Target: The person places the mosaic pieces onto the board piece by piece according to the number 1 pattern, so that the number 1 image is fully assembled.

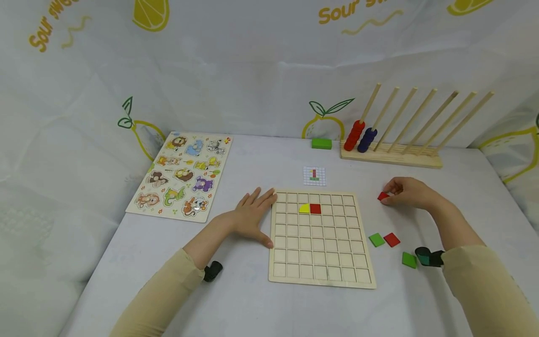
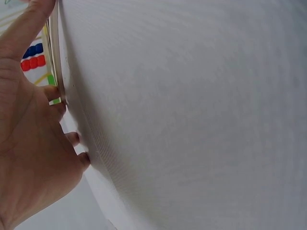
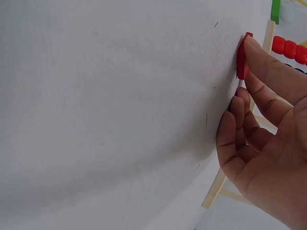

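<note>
A wooden grid board lies flat on the table, with a yellow quarter-round tile and a red square tile side by side in its upper part. Fingers spread, my left hand touches the board's left edge with thumb and fingertips. To the right of the board, my right hand pinches another red tile between thumb and fingers, close to the tabletop. Nearer the front lie a green tile, a red tile and a second green tile.
Behind the board lies a small pattern card. A green block stands beside a wooden bead rack with upright rods at the back right. An animal puzzle board lies at the left.
</note>
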The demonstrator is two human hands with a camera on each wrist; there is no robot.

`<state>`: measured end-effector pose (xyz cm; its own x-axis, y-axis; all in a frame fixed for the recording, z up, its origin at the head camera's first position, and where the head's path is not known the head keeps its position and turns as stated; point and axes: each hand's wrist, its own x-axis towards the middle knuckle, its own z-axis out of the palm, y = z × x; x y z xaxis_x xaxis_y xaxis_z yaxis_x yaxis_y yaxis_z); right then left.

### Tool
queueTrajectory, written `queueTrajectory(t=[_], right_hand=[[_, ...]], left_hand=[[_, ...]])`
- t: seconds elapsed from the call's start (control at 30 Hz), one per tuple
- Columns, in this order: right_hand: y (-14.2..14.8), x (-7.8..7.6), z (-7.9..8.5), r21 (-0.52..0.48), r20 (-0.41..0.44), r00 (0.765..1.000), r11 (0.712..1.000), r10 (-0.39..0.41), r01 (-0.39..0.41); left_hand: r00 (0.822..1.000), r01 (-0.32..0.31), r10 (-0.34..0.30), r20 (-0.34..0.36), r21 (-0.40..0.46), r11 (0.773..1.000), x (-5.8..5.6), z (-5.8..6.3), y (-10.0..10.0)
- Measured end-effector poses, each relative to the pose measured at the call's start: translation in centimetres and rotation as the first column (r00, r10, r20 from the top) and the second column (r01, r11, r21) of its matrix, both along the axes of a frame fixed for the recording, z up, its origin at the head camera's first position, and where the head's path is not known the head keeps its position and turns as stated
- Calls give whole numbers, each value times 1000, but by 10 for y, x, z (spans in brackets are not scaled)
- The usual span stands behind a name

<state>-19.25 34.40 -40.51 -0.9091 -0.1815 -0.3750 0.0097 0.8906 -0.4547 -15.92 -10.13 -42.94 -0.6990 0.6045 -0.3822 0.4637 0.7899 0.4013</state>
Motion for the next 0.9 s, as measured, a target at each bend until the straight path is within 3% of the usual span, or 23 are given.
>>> queueTrajectory(t=[0.57, 0.9], right_hand=[[2, 1, -5, -5, -4, 1000, 1000, -18, 18], [-3, 1, -3, 22, -106, 994, 1000, 7, -5]], left_hand=[[1000, 3, -3, -12, -6, 1000, 1, 1, 0], [1000, -1, 1, -10, -13, 1000, 1, 0, 0]])
